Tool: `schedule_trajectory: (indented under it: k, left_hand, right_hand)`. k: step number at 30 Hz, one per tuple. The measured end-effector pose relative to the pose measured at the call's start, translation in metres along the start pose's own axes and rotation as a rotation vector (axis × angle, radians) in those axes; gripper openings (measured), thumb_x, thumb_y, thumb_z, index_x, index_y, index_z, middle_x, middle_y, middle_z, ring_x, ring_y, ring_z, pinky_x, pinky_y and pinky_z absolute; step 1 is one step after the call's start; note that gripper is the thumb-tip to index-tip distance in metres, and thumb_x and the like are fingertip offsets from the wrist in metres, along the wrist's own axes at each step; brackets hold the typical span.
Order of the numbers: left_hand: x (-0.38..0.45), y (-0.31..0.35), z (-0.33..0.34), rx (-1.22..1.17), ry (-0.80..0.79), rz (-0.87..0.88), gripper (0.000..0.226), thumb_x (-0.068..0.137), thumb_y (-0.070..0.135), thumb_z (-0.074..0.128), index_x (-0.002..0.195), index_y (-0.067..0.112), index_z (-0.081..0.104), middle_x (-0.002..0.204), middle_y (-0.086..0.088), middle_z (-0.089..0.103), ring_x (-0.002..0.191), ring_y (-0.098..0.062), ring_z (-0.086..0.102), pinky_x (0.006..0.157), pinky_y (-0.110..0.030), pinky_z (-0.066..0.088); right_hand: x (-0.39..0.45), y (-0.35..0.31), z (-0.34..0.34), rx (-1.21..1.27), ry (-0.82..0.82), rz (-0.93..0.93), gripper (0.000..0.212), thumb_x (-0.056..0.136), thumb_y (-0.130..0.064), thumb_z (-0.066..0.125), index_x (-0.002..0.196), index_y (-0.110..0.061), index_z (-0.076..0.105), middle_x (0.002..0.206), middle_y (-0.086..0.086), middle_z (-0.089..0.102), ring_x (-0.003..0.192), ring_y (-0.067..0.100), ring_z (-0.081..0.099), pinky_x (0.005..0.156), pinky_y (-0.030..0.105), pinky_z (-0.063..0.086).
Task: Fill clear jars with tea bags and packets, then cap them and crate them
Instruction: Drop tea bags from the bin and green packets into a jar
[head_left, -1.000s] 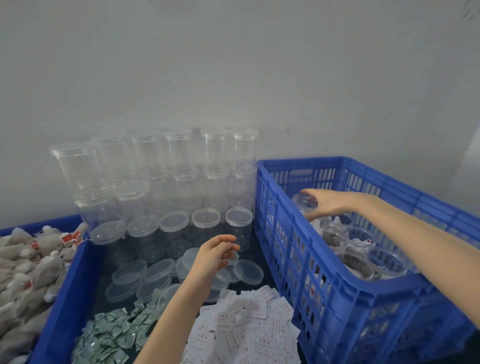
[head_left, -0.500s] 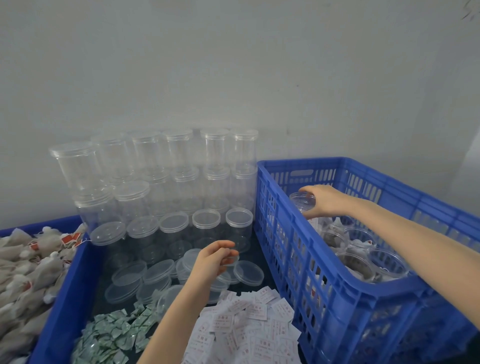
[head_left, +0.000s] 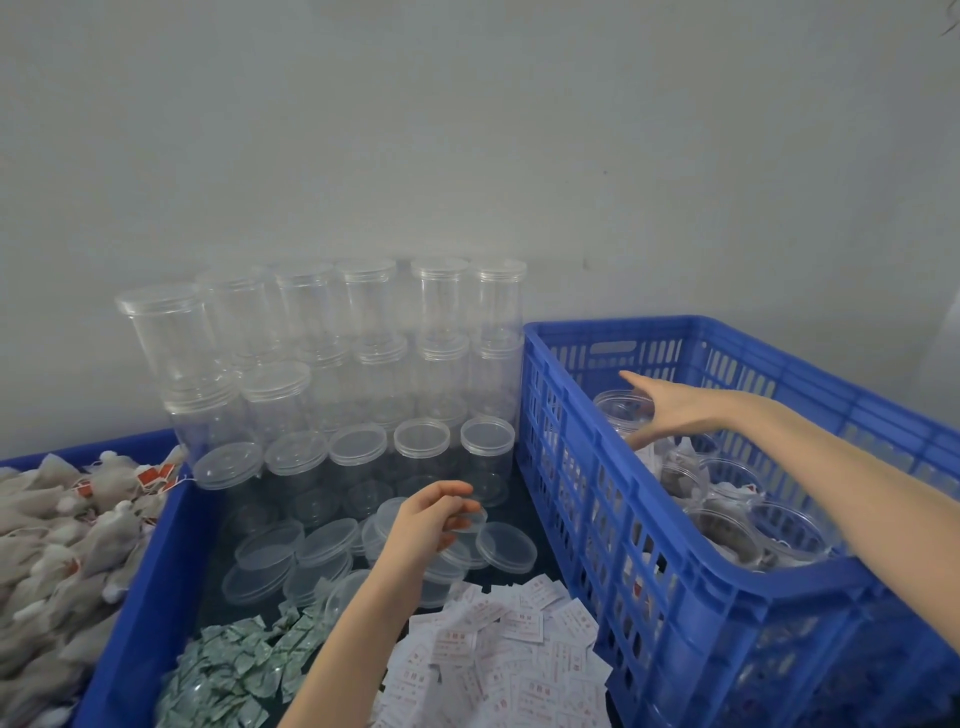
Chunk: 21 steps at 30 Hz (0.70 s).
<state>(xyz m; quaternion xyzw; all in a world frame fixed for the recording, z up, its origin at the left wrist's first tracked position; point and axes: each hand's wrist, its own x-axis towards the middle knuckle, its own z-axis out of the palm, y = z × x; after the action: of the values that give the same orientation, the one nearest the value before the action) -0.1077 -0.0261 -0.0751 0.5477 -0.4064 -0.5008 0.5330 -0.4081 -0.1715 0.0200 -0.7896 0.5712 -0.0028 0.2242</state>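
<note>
I see a big blue plastic crate with holes in its sides (head_left: 649, 525) at 3 o'clock. Inside it stand round clear plastic jars filled with tea bags and paper packets (head_left: 727, 525). My right hand (head_left: 670, 410) reaches into the crate at 2 o'clock. Its fingers are straight and spread apart, and they lie against one clear capped jar (head_left: 621, 410) at the far end of the crate. The hand does not wrap around it.

My left hand (head_left: 431, 519) is in the middle, at about 6 o'clock. Its fingers are curled and pinch a round clear plastic lid (head_left: 475, 519). More loose clear lids (head_left: 270, 551) lie on the dark table just beside it.

At 11 o'clock, empty clear jars with lids on (head_left: 322, 364) are stacked in rows against the grey wall.

At 9 o'clock, a blue plastic bin (head_left: 140, 582) holds a heap of grey cloth tea bags with red tags (head_left: 57, 525).

Low down at 7 o'clock lies a pile of small green packets (head_left: 234, 670). Next to it, at 6 o'clock, lies a pile of small white paper packets with red print (head_left: 498, 660).
</note>
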Motion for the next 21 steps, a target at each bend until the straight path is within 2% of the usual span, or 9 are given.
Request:
schedule_trajectory:
  k: [6,8,10,11,13,15,19,21]
  left_hand:
    - [-0.002,0.0,-0.003,0.001,0.009,-0.003,0.021,0.096,0.005,0.048,0.095,0.015,0.066,0.072,0.006,0.072,0.065,-0.007,0.059,0.065,-0.02,0.043]
    - [-0.003,0.0,-0.005,0.001,0.007,-0.002,0.021,0.096,0.005,0.048,0.094,0.015,0.066,0.072,0.006,0.072,0.064,-0.006,0.06,0.065,-0.02,0.043]
    - [-0.004,0.0,-0.008,-0.001,0.005,0.0,0.021,0.096,0.006,0.048,0.095,0.015,0.066,0.073,0.006,0.073,0.065,-0.006,0.06,0.065,-0.02,0.043]
    - [-0.005,-0.001,-0.01,-0.002,0.01,0.002,0.021,0.096,0.006,0.048,0.096,0.015,0.067,0.073,0.006,0.073,0.065,-0.006,0.061,0.067,-0.021,0.043]
    - [-0.006,-0.002,-0.015,-0.015,0.029,0.004,0.021,0.096,0.006,0.048,0.096,0.015,0.067,0.075,0.005,0.073,0.069,-0.009,0.061,0.071,-0.024,0.044]
    - [-0.007,-0.001,-0.021,-0.04,0.056,0.005,0.02,0.095,0.004,0.049,0.096,0.013,0.067,0.075,0.003,0.072,0.069,-0.011,0.06,0.07,-0.024,0.044]
    - [-0.007,0.008,-0.037,-0.052,0.133,0.051,0.022,0.094,0.0,0.05,0.09,0.014,0.066,0.072,0.004,0.071,0.06,-0.003,0.061,0.053,-0.013,0.044]
    - [-0.002,0.018,-0.049,0.012,0.206,0.136,0.023,0.091,0.0,0.053,0.087,0.019,0.066,0.078,0.003,0.071,0.067,-0.003,0.063,0.06,-0.014,0.047]
  right_hand:
    - [-0.003,0.002,-0.002,0.017,-0.004,0.038,0.139,0.059,-0.072,0.074,0.158,-0.026,-0.013,0.168,-0.002,-0.001,0.152,0.022,0.015,0.119,0.037,0.024]
    - [-0.009,-0.002,-0.006,0.038,0.01,0.049,0.136,0.06,-0.073,0.07,0.158,-0.025,-0.011,0.167,0.001,0.007,0.151,0.023,0.02,0.119,0.038,0.025]
    - [-0.016,-0.011,-0.013,0.129,0.09,0.031,0.131,0.061,-0.073,0.064,0.159,-0.021,-0.005,0.165,0.003,0.018,0.149,0.022,0.026,0.12,0.039,0.026]
    - [-0.019,-0.019,-0.018,0.181,0.179,0.01,0.123,0.066,-0.072,0.061,0.16,-0.019,0.001,0.163,0.004,0.024,0.147,0.022,0.031,0.118,0.038,0.028]
    - [-0.024,-0.04,-0.032,0.247,0.401,-0.065,0.094,0.086,-0.06,0.057,0.158,-0.015,0.017,0.156,0.006,0.039,0.14,0.022,0.042,0.109,0.033,0.033]
    - [-0.027,-0.07,-0.042,0.261,0.508,-0.165,0.067,0.097,-0.042,0.056,0.153,-0.013,0.032,0.147,0.007,0.048,0.13,0.02,0.05,0.1,0.03,0.037]
    - [-0.021,-0.148,-0.029,0.169,0.481,-0.351,0.052,0.096,-0.031,0.063,0.141,-0.011,0.047,0.133,0.006,0.057,0.115,0.017,0.057,0.099,0.027,0.041]
    - [-0.012,-0.185,-0.006,0.119,0.427,-0.42,0.051,0.095,-0.031,0.065,0.139,-0.011,0.05,0.13,0.006,0.059,0.113,0.018,0.058,0.099,0.027,0.041]
